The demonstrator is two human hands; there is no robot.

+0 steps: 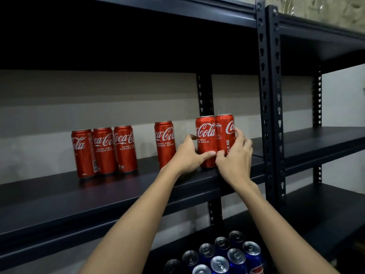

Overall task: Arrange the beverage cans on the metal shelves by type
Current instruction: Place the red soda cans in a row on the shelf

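Nearest the camera, a cluster of blue cans (219,256) stands upright on the lower shelf (308,234), tops showing, well apart from the red ones above. Up on the middle shelf (98,194), both hands meet at a pair of red cola cans (215,141) standing upright and touching side by side. The left hand (187,155) curls round the left can, thumb across its lower front. The right hand (235,157) wraps the right can, fingertips high on its side; how firm that grip is, the view probably can't settle. Just left stands a single red can (165,144), and farther left a trio of red cans (104,151) stands shoulder to shoulder. To do this well, slide the pair left together, bases flat on the shelf, closing the gaps so the reds form one row.
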